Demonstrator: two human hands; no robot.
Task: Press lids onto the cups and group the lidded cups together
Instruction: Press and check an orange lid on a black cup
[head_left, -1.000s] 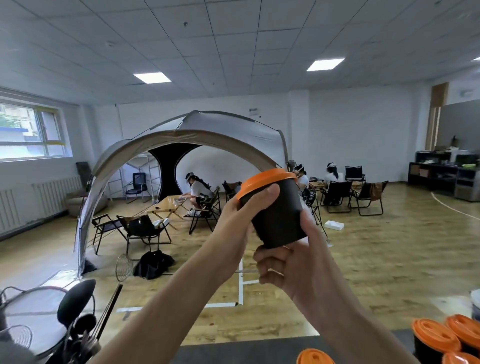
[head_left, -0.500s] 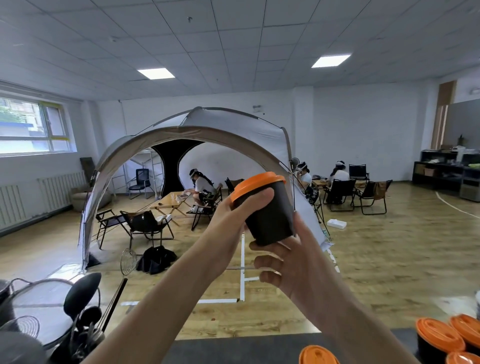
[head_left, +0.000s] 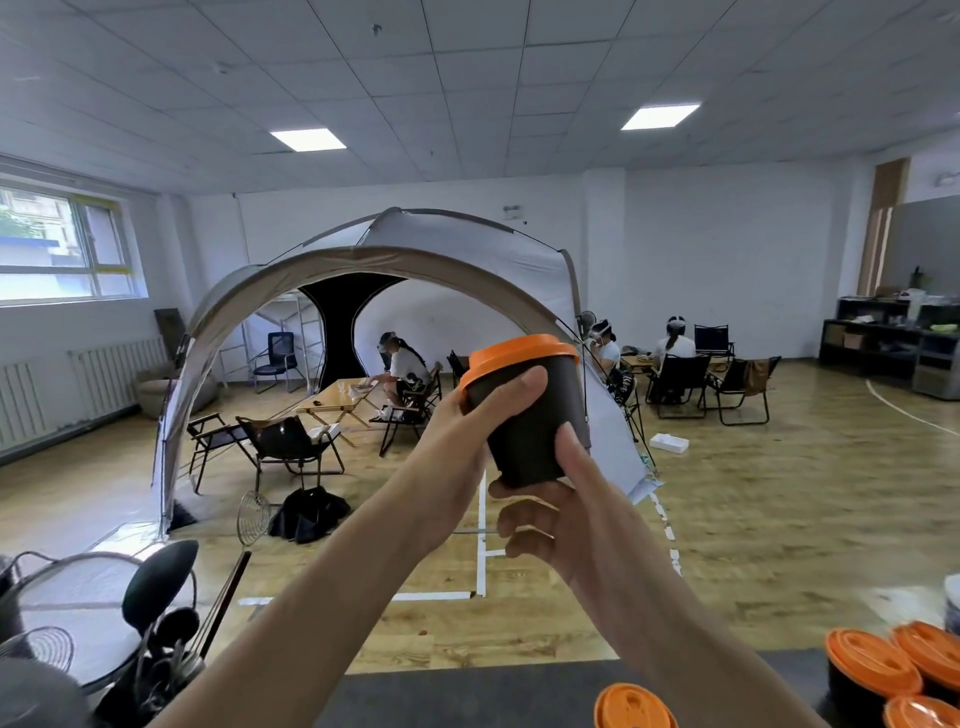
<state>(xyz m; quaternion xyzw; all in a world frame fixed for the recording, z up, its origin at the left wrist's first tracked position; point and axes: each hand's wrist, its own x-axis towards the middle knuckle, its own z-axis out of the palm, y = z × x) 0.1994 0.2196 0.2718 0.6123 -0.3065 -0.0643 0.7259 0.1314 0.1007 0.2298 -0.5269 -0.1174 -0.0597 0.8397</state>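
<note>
Scanning from the left, we logged a black ladle (head_left: 158, 582) and a wire strainer (head_left: 254, 517) sticking up in the lower left corner, and a window (head_left: 62, 249) high on the left wall. Further in, a grey dome tent (head_left: 467, 244) stood on the wood floor (head_left: 779, 493), with folding chairs and seated people under and beside it.

Mid-frame, both hands were raised in the air, well above the counter (head_left: 493, 696). The left hand (head_left: 457, 447) gripped the dark cup (head_left: 524, 431) from its left side, with the thumb laid across the wall just under the rim. Its other fingers were hidden behind the cup. The cup was tilted. The orange lid (head_left: 519, 353) sat on its mouth, left edge lower than right. We could not tell if it was seated all the way round. The right hand (head_left: 571, 514) held the same cup from below, thumb up the right wall and fingers curled beneath the base.

At the bottom edge, right of centre, one more orange top (head_left: 634, 706) showed on the counter, whatever was under it out of frame. In the lower right corner three lidded cups (head_left: 872, 670) were bunched together, touching. A dark shelf unit (head_left: 883, 343) stood by the far right wall.
</note>
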